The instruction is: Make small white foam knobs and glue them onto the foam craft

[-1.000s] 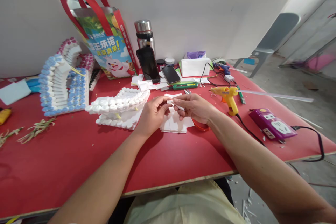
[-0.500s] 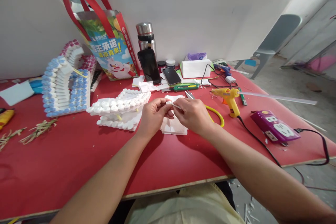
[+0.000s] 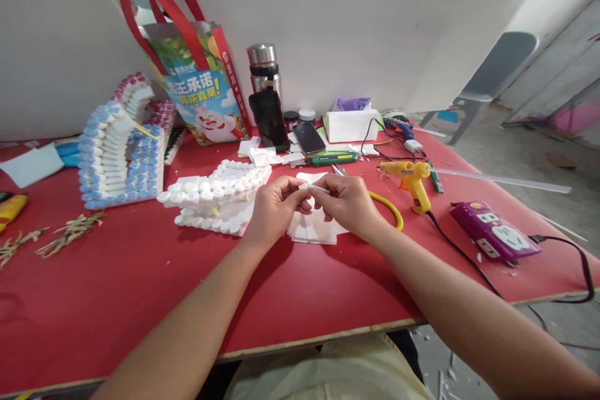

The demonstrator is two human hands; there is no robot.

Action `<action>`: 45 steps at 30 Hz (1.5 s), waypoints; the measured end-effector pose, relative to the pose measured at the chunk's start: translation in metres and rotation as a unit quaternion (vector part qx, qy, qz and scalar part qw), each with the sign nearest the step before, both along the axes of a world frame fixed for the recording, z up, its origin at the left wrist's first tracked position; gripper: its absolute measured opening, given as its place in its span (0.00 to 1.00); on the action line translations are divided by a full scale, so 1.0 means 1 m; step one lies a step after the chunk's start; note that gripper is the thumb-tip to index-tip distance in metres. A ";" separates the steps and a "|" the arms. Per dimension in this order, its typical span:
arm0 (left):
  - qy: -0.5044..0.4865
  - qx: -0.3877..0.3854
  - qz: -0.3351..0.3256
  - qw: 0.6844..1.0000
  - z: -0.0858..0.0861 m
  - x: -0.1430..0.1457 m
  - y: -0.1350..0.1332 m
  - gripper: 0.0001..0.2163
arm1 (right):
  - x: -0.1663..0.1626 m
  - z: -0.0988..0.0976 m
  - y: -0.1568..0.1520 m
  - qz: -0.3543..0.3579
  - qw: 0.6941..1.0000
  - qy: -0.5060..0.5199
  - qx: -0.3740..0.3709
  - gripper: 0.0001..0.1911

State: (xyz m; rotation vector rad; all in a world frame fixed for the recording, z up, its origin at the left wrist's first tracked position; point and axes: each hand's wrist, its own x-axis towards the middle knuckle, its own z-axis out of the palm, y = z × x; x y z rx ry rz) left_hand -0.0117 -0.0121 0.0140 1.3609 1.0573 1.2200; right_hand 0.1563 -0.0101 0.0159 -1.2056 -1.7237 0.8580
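Observation:
Between the fingertips of both my hands is a small rolled strip of white paper [image 3: 313, 187]. My left hand [image 3: 277, 205] pinches its left end, and my right hand [image 3: 345, 201] pinches the right end. Just beneath them lies a stack of white paper pieces [image 3: 313, 232] on the red table [image 3: 290, 300]. Left of my left hand stands a white structure [image 3: 210, 190] made of many small rolls. Yellow-handled scissors [image 3: 391, 206] lie beside my right hand, partly hidden by it.
A yellow glue gun [image 3: 412, 181] and a purple power strip [image 3: 494, 231] with cords sit to the right. Farther back are a green cutter [image 3: 332, 157], phones, a steel flask [image 3: 265, 65] and a shopping bag [image 3: 201, 87]. A blue-and-white rolled model [image 3: 119, 159] stands at left.
My right hand has turned slightly and its fingers have opened out a little along the white strip. My left hand keeps its pinch. The view has shifted slightly.

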 end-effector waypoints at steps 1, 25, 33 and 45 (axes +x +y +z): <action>-0.001 -0.005 0.000 1.000 0.000 0.000 0.000 0.12 | 0.000 -0.001 0.000 -0.003 0.999 -0.025 0.031 0.13; 0.135 0.070 -0.045 0.987 -0.005 -0.008 -0.002 0.12 | 0.012 -0.001 0.006 0.075 0.980 -0.141 0.117 0.07; 0.181 0.119 -0.023 0.976 -0.002 -0.008 -0.006 0.09 | 0.013 0.000 0.003 0.073 0.986 -0.109 0.098 0.04; 0.152 0.063 -0.024 0.986 0.005 -0.008 -0.008 0.11 | 0.017 0.003 0.003 0.142 0.989 -0.033 0.034 0.06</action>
